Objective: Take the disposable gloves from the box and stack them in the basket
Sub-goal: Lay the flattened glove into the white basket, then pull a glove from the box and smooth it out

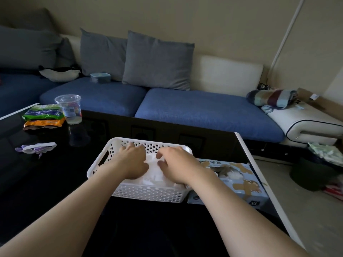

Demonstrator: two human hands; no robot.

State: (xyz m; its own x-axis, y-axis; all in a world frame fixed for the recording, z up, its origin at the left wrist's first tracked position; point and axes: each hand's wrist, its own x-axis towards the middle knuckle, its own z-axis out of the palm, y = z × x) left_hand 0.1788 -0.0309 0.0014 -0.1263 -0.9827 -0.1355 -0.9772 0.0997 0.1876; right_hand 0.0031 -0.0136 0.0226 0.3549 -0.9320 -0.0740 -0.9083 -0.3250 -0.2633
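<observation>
Two hands: left hand [133, 162] and right hand [178, 166] are both down inside the basket [148, 193] on the counter [55, 182].
Gloves: white gloves [153, 169] piled mid-basket, right under both palms; the long axis seems to run from near wall to far wall.
Right grip: loose, fingers spread on the pile.
Left grip: fingertips hidden, can't tell.
Box: box [241, 182] touches the basket's right side, so I reckon the right hand's nearer for the next grab.
</observation>
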